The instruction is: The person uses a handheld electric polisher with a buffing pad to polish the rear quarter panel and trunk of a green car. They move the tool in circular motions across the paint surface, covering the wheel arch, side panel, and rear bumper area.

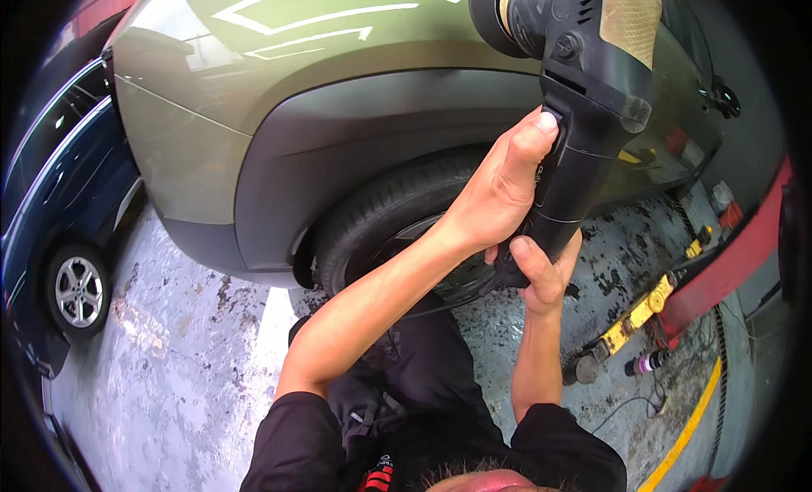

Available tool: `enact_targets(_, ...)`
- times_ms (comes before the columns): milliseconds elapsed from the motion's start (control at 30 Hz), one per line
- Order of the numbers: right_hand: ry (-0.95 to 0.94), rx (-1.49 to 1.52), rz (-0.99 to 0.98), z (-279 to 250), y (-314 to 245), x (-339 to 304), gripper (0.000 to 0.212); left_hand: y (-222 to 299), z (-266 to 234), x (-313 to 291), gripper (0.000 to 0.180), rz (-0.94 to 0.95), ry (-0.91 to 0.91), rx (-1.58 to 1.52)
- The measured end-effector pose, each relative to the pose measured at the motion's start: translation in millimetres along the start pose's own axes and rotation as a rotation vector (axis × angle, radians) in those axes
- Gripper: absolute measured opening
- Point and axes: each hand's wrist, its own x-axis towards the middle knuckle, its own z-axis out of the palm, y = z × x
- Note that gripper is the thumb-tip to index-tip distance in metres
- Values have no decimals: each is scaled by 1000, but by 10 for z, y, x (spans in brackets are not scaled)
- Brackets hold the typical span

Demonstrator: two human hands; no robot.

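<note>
A black power polisher [582, 166] with a tan textured patch on its head is held up in front of me at the upper right. My left hand [512, 175] is closed around the middle of its body, thumb pressed along the side. Lower down, my right hand [543, 276] grips the handle end, and a cord hangs there. The round pad [495, 18] faces a glossy olive-green car [186, 128]; whether it touches the paint I cannot tell. Below the painted panel are the dark plastic wheel arch trim [279, 153] and a tyre [351, 217].
A dark blue car [72, 179] stands at the left. On the right are a yellow lift arm [639, 314], a red lift beam [719, 272] and a small dark bottle with a purple band [647, 362] on the worn floor. A thin cable [630, 399] lies nearby.
</note>
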Motion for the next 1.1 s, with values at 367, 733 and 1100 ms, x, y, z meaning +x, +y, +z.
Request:
enact_targets(367, -194, 46, 105, 547, 405, 245, 70, 461, -546, -293, 38, 38, 386, 303)
enact_targets(733, -276, -8, 15, 572, 428, 555, 84, 364, -681, -203, 41, 267, 499, 219)
enact_targets(1100, 93, 226, -5, -520, 373, 609, 50, -408, 107, 1083, 52, 76, 244, 372)
